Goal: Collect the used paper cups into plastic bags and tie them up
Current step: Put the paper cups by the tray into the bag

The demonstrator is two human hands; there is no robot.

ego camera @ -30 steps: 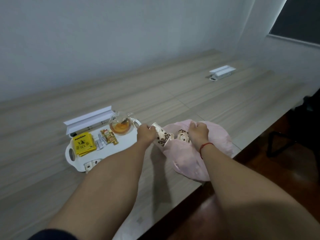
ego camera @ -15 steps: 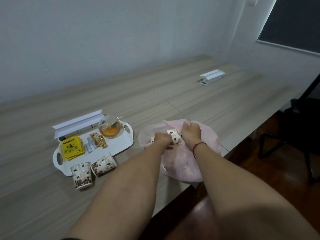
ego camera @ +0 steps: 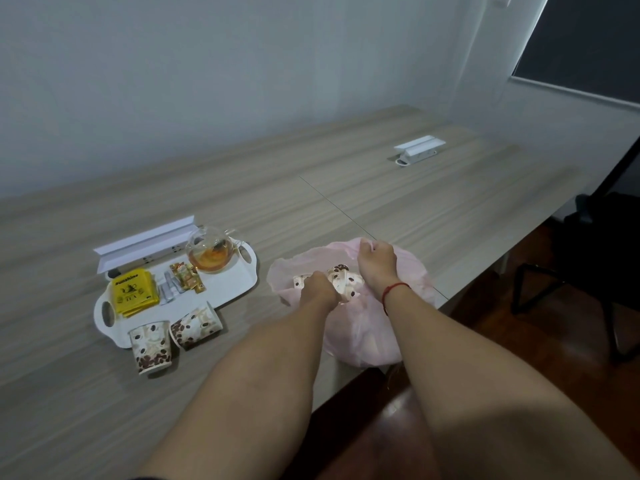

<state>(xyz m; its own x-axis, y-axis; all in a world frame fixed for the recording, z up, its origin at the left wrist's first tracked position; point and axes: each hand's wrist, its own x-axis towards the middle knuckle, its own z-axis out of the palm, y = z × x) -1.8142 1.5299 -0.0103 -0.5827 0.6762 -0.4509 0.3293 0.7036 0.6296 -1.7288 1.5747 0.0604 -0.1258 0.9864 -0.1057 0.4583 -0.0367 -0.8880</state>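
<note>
Both bare forearms stretch forward side by side. The left hand (ego camera: pixel 317 284) is curled knuckles-up, fingers hidden below. The right hand (ego camera: pixel 375 259) is a closed fist, slightly farther out, a red string round its wrist

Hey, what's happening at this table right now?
A person is clearing used paper cups into a thin pink plastic bag at the near edge of the long wooden table. The right hand grips the bag's rim and holds it open, while the left hand reaches in among the coffee-bean-patterned cups in the bag. Two more patterned cups wait outside: one upright, one on its side, next to the white serving tray. The bag is not yet tied.
</note>
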